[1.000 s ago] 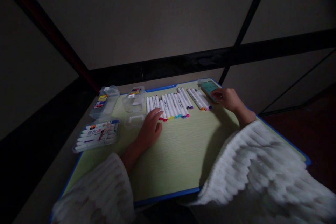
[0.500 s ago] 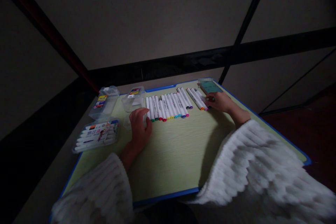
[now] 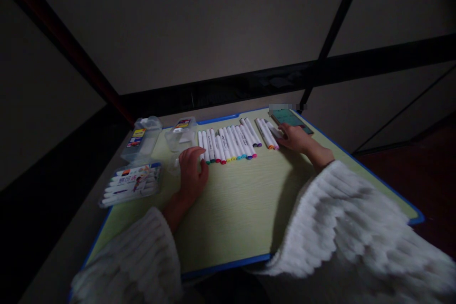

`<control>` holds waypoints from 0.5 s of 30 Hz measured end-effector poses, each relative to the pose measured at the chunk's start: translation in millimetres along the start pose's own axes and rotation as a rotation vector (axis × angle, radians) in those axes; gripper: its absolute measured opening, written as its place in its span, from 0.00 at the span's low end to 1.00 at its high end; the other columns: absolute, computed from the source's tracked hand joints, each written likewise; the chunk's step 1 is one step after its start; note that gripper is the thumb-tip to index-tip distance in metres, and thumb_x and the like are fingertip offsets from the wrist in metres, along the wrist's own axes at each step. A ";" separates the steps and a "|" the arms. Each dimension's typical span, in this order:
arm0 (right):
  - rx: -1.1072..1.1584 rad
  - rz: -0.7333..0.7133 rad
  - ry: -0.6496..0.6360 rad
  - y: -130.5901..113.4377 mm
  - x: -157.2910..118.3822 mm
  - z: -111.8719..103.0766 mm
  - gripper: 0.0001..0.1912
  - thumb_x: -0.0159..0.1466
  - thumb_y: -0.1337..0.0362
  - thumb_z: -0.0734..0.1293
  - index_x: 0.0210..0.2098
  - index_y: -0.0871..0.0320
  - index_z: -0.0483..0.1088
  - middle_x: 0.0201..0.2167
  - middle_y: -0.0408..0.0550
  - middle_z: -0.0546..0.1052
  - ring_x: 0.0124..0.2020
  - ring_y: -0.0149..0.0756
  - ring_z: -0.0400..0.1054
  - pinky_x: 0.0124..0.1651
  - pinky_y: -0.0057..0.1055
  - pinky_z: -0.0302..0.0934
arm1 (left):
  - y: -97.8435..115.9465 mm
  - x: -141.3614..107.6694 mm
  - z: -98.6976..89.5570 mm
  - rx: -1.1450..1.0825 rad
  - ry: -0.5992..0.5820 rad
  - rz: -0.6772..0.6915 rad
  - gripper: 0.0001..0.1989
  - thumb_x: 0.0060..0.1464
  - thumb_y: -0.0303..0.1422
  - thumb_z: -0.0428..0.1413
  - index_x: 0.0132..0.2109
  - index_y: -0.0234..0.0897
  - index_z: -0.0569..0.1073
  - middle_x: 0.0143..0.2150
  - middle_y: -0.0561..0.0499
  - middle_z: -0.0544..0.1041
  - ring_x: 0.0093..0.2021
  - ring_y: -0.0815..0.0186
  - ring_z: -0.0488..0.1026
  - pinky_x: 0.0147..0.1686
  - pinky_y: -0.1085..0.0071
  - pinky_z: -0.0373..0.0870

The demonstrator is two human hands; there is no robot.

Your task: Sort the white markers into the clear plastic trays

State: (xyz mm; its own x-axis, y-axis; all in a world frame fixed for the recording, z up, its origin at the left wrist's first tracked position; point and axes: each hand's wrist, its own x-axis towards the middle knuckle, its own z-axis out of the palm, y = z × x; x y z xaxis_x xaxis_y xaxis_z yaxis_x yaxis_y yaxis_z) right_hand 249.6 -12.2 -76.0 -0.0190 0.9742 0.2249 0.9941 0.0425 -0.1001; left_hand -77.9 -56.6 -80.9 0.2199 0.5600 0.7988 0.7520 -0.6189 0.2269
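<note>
Head view: a row of white markers (image 3: 231, 142) is lying on the bench (image 3: 231, 213).
The left hand (image 3: 192, 173) is curving by the row's left end, thumb parted from fingers; the right hand (image 3: 296, 138) is covering part of a smaller marker group (image 3: 265, 134) right of the row, its grip impossible to tell. Clear boxes (image 3: 147, 139) are sitting left of the row.

White markers (image 3: 233, 145) with coloured ends lie side by side across the pale green table (image 3: 235, 209).

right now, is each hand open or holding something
Left hand: open, curved beside the marker row.
Right hand: at a white marker; grip unclear.
</note>
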 end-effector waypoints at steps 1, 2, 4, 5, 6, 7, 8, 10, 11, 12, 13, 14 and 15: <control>-0.002 0.001 0.007 -0.3 0.0 0.4 0.20 0.54 0.67 0.65 0.46 0.66 0.65 0.30 0.55 0.77 0.30 0.40 0.71 0.30 0.26 0.58 | 0.1 0.0 0.1 -0.006 -0.004 0.003 0.11 0.49 0.25 0.46 0.41 0.38 0.64 0.39 0.48 0.70 0.43 0.63 0.66 0.45 0.63 0.62; -0.002 0.000 0.008 -0.5 0.0 0.7 0.20 0.53 0.67 0.65 0.46 0.66 0.65 0.31 0.55 0.77 0.31 0.41 0.71 0.30 0.27 0.58 | 0.1 -0.1 0.3 -0.011 -0.012 0.007 0.11 0.49 0.24 0.46 0.41 0.38 0.63 0.39 0.47 0.70 0.43 0.63 0.66 0.45 0.63 0.62; 0.000 -0.002 -0.003 -0.8 0.3 0.8 0.21 0.53 0.68 0.65 0.47 0.67 0.65 0.31 0.56 0.76 0.31 0.41 0.71 0.31 0.27 0.58 | 0.2 -0.5 0.6 -0.016 -0.025 0.012 0.11 0.49 0.24 0.46 0.41 0.38 0.63 0.39 0.48 0.70 0.43 0.63 0.66 0.45 0.62 0.63; 0.000 -0.006 -0.013 -1.1 0.5 0.6 0.20 0.53 0.68 0.65 0.46 0.67 0.66 0.31 0.56 0.76 0.32 0.41 0.71 0.31 0.27 0.58 | 0.2 -0.7 0.9 -0.016 -0.030 0.015 0.11 0.49 0.24 0.46 0.41 0.38 0.64 0.39 0.48 0.70 0.43 0.63 0.66 0.45 0.62 0.63; -0.001 -0.012 -0.026 -1.5 0.6 0.1 0.19 0.54 0.69 0.64 0.45 0.67 0.66 0.31 0.56 0.76 0.31 0.41 0.71 0.31 0.27 0.57 | 0.3 -1.0 1.1 -0.017 -0.034 0.018 0.11 0.49 0.24 0.46 0.41 0.38 0.64 0.39 0.48 0.70 0.43 0.63 0.66 0.45 0.63 0.63; -0.001 -0.020 -0.037 -2.0 0.7 -0.5 0.17 0.54 0.68 0.64 0.43 0.66 0.68 0.30 0.55 0.76 0.31 0.41 0.71 0.31 0.27 0.57 | 0.3 -1.1 1.4 -0.019 -0.035 0.022 0.11 0.49 0.24 0.46 0.41 0.38 0.64 0.39 0.48 0.70 0.43 0.63 0.66 0.45 0.63 0.63; 0.001 -0.029 -0.047 -2.8 0.8 -1.2 0.15 0.54 0.68 0.64 0.42 0.65 0.69 0.30 0.55 0.76 0.31 0.40 0.71 0.30 0.27 0.57 | 0.3 -1.3 1.6 -0.021 -0.035 0.024 0.11 0.49 0.24 0.46 0.41 0.38 0.64 0.39 0.48 0.69 0.43 0.63 0.66 0.45 0.63 0.63; 0.008 -0.050 -0.065 -4.6 0.9 -2.3 0.13 0.55 0.67 0.63 0.40 0.63 0.70 0.29 0.54 0.76 0.30 0.40 0.71 0.30 0.27 0.56 | 0.6 -1.3 1.8 -0.021 -0.042 0.021 0.11 0.49 0.24 0.46 0.41 0.38 0.64 0.39 0.48 0.69 0.43 0.63 0.66 0.45 0.63 0.63; 0.011 -0.061 -0.071 -5.7 0.9 -2.7 0.12 0.56 0.67 0.63 0.39 0.63 0.70 0.29 0.54 0.77 0.29 0.39 0.70 0.29 0.27 0.55 | 0.8 -1.3 1.8 -0.018 -0.048 0.017 0.11 0.49 0.24 0.45 0.41 0.38 0.64 0.39 0.48 0.69 0.43 0.63 0.66 0.45 0.63 0.63; 0.014 -0.074 -0.076 -6.7 0.9 -2.8 0.11 0.56 0.67 0.63 0.38 0.63 0.70 0.29 0.54 0.77 0.29 0.39 0.70 0.29 0.26 0.55 | 0.9 -1.2 1.7 -0.014 -0.053 0.012 0.11 0.49 0.24 0.45 0.41 0.38 0.64 0.39 0.48 0.69 0.43 0.63 0.66 0.45 0.63 0.63; 0.016 -0.086 -0.079 -7.7 1.0 -2.8 0.10 0.56 0.68 0.63 0.37 0.63 0.71 0.29 0.54 0.77 0.30 0.39 0.70 0.29 0.26 0.55 | 1.1 -1.1 1.6 -0.010 -0.058 0.008 0.11 0.49 0.24 0.45 0.41 0.38 0.64 0.39 0.48 0.69 0.43 0.63 0.66 0.45 0.64 0.63; 0.018 -0.096 -0.080 -8.5 1.1 -2.6 0.10 0.56 0.68 0.62 0.36 0.63 0.71 0.30 0.55 0.77 0.30 0.39 0.70 0.29 0.26 0.55 | 1.3 -1.1 1.5 -0.008 -0.060 0.007 0.11 0.49 0.23 0.46 0.41 0.38 0.64 0.39 0.48 0.69 0.43 0.64 0.66 0.45 0.64 0.63; 0.020 -0.104 -0.080 -9.2 1.1 -2.3 0.09 0.56 0.68 0.62 0.35 0.63 0.71 0.30 0.55 0.77 0.30 0.39 0.70 0.30 0.26 0.55 | 1.5 -1.0 1.4 -0.009 -0.059 0.009 0.11 0.49 0.23 0.46 0.41 0.38 0.64 0.40 0.48 0.69 0.43 0.64 0.66 0.45 0.64 0.63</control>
State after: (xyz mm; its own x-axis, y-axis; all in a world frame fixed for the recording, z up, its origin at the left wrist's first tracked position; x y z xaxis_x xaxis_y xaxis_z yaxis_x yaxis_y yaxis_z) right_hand 240.7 -12.0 -72.6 -0.1312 0.9787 0.1576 0.9840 0.1479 -0.0996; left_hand -76.1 -57.3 -82.2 0.2625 0.5858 0.7668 0.7442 -0.6288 0.2255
